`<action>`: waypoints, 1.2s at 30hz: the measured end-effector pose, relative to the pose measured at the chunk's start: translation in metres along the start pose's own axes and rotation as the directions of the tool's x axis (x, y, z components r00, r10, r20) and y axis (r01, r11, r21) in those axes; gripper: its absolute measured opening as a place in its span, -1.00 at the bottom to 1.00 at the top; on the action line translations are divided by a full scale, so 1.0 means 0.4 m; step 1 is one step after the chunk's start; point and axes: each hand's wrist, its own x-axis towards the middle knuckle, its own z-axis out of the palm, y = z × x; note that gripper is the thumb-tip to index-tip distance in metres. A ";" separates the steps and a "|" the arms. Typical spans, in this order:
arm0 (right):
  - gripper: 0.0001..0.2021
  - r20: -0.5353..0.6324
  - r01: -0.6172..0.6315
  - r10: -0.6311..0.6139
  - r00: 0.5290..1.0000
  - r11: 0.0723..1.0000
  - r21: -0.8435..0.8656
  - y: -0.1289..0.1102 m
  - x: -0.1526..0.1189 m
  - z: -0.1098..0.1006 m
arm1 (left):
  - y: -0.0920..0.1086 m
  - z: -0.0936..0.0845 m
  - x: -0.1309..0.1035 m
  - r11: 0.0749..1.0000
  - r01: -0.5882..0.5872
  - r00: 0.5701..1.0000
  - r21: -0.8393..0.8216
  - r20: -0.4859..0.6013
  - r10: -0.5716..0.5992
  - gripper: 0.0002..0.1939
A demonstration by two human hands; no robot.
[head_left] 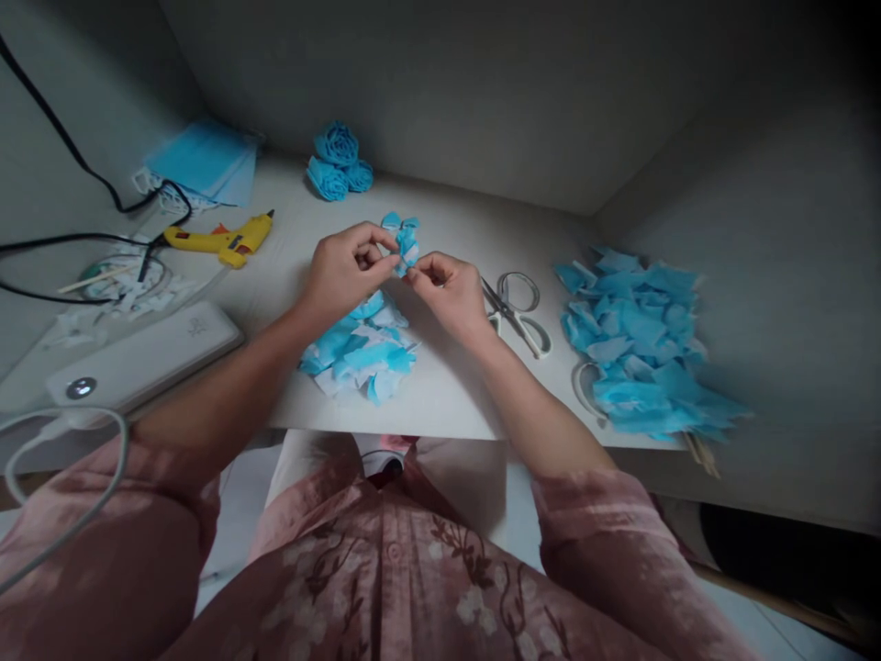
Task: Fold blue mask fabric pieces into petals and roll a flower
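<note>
Between my hands, above the middle of the table, is a small blue and white fabric flower with loose petals at its top. My left hand pinches it from the left with thumb and fingers. From the right, my right hand pinches its lower end. Below my left hand lies a loose pile of blue and white fabric petals. Scissors with pale handles rest just right of my right hand, beside a roll of tape.
A larger heap of blue fabric pieces lies at the right, with sticks under its front. Rolled blue flowers and blue face masks stand at the back. A yellow glue gun and white power bank with cables are left.
</note>
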 end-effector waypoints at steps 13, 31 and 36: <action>-0.85 -0.012 0.027 -0.027 1.000 1.000 -0.012 0.005 -0.001 0.001 | -0.003 0.012 -0.005 0.980 -0.056 0.998 0.188 0.036 0.050 -0.91; -0.80 0.001 -0.242 0.271 0.962 0.858 0.454 0.035 0.040 -0.038 | 0.018 -0.145 0.060 0.958 0.211 0.944 -0.194 -0.214 -0.251 -0.95; -0.77 -0.020 -0.219 0.259 0.966 0.851 0.478 0.037 0.042 -0.040 | 0.047 -0.349 -0.010 0.948 0.274 0.892 0.164 -0.413 -0.186 -0.88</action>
